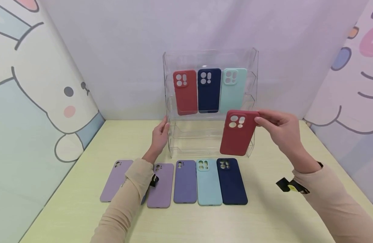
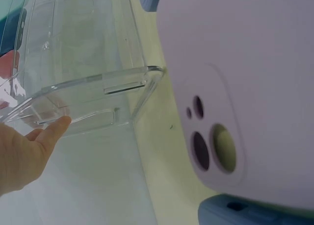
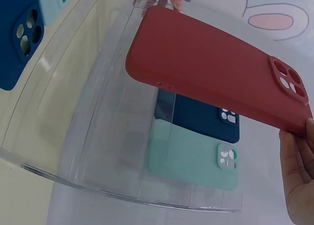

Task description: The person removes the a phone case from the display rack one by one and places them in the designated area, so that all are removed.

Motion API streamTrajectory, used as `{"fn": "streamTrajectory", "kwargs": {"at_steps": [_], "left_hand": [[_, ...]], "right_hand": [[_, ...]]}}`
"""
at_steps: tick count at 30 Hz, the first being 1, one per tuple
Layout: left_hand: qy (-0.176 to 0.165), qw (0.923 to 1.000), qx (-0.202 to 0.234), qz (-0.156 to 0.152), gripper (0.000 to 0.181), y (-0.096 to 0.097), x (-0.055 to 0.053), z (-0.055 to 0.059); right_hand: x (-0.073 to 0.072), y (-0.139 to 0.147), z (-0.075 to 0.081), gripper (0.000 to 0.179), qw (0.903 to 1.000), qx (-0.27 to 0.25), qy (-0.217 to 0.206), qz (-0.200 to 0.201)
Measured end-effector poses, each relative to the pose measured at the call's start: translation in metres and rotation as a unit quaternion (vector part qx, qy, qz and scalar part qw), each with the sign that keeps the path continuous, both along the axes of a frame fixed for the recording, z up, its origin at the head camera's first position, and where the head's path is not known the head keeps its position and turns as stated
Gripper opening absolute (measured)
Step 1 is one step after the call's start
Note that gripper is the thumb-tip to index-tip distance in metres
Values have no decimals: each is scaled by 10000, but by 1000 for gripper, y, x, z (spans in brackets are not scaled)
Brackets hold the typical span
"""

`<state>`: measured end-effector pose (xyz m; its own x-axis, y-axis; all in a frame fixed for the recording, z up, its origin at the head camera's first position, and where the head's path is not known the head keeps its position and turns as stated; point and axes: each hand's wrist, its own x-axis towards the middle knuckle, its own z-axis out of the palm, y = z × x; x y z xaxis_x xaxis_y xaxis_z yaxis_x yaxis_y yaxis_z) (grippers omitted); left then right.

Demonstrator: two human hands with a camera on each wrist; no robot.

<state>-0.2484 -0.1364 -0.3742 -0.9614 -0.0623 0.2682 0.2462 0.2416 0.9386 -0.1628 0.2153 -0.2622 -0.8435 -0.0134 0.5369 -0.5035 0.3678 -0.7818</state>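
Observation:
A dark red phone case [image 1: 238, 140] hangs from my right hand [image 1: 280, 130], which pinches its upper right corner between thumb and fingers. It is held in front of the lower right of a clear acrylic rack [image 1: 198, 135]. My left hand [image 1: 160, 135] touches the rack's left side, and in the left wrist view its thumb and fingers lie at the clear edge. On an upper tier of the rack stand a red case [image 1: 186, 98], a navy case [image 1: 209, 96] and a mint case [image 1: 233, 91], side by side.
In front of the rack lie a lilac case [image 1: 160, 189], a violet case [image 1: 185, 185], a light blue case [image 1: 209, 185] and a navy case [image 1: 233, 185]. Another lilac case [image 1: 113, 182] lies farther left. The left sleeve partly covers a blue case [image 1: 143, 198].

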Motion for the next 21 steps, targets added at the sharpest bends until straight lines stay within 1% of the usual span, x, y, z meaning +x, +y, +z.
{"fn": "streamTrajectory", "kwargs": {"at_steps": [4, 8, 14, 21], "left_hand": [[-23, 10000, -19, 22, 42, 1, 1, 1], [-62, 10000, -49, 23, 42, 1, 2, 3], [-230, 9997, -72, 100, 43, 1, 3, 3], [-280, 9994, -104, 158, 43, 1, 2, 1]], "right_hand": [[5, 8, -2, 30, 10000, -35, -30, -18], [10, 18, -3, 30, 9999, 72, -45, -83], [16, 31, -6, 28, 9991, 292, -83, -308], [21, 46, -15, 28, 9979, 273, -286, -508]]}}
